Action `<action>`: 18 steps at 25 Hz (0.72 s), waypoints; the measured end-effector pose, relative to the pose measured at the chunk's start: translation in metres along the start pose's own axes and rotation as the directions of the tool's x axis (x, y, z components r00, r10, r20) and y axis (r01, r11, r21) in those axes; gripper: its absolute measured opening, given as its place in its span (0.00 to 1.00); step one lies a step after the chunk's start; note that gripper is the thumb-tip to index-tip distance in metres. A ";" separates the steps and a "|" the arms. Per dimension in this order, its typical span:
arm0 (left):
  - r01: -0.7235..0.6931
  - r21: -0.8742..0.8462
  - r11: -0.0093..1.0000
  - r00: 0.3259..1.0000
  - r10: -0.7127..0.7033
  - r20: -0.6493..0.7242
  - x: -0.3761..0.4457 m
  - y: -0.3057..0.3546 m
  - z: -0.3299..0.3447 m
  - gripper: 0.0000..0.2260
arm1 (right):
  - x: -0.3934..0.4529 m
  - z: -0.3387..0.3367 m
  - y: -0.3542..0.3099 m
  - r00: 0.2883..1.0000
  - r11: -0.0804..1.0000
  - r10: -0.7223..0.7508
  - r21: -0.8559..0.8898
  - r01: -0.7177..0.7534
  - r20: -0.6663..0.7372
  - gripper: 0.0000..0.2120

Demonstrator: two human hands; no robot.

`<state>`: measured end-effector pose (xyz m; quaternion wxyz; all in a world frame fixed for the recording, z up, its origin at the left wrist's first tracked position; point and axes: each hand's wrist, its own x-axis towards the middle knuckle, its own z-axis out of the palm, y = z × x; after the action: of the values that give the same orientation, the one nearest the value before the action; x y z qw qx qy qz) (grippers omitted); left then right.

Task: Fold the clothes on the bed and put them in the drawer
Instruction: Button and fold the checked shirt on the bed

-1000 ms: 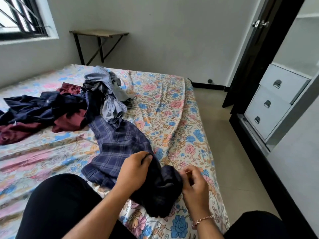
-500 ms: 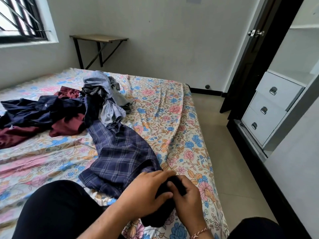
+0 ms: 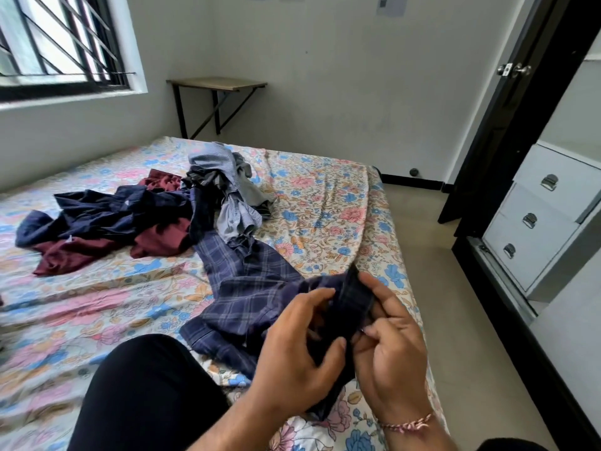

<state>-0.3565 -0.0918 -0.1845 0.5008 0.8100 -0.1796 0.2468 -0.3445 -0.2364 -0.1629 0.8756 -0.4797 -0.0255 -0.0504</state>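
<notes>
Both hands, left hand [image 3: 299, 349] and right hand [image 3: 390, 346], pinch the plaid garment [image 3: 253, 288] at lower centre. Folding is barely begun. The clothes pile [image 3: 130, 216] at left is unfolded; the drawers [image 3: 536, 216] are closed.

Bright daylight from the window [image 3: 58, 40], soft shadows, wide-angle bending at edges.
</notes>
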 end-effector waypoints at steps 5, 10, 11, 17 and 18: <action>0.123 0.009 0.992 0.982 -0.121 -0.146 0.060 0.035 -0.002 0.25 | 0.039 0.042 -0.045 0.865 0.626 -0.460 -0.617 0.477 0.201 0.22; -0.004 0.041 0.999 1.000 0.004 -0.001 0.181 0.083 -0.071 0.20 | 0.101 0.084 -0.146 0.511 -0.109 -0.707 -0.790 0.604 0.488 0.02; -0.079 0.251 0.965 0.997 0.070 0.045 0.202 0.085 -0.088 0.19 | 0.110 0.093 -0.170 0.486 -0.184 -0.717 -0.809 0.559 0.499 0.01; -0.062 0.521 0.851 0.997 0.076 -0.006 0.284 0.071 -0.167 0.13 | 0.161 0.095 -0.290 0.440 -0.256 -0.802 -0.898 0.358 0.404 0.07; -0.077 0.497 0.864 0.995 0.102 -0.022 0.295 0.081 -0.176 0.12 | 0.168 0.094 -0.301 0.465 -0.212 -0.804 -0.909 0.360 0.372 0.12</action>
<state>-0.1986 0.0189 0.1111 0.2685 0.8959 -0.1356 0.3268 -0.2112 -0.3293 0.1553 0.2139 -0.8004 -0.0575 -0.5570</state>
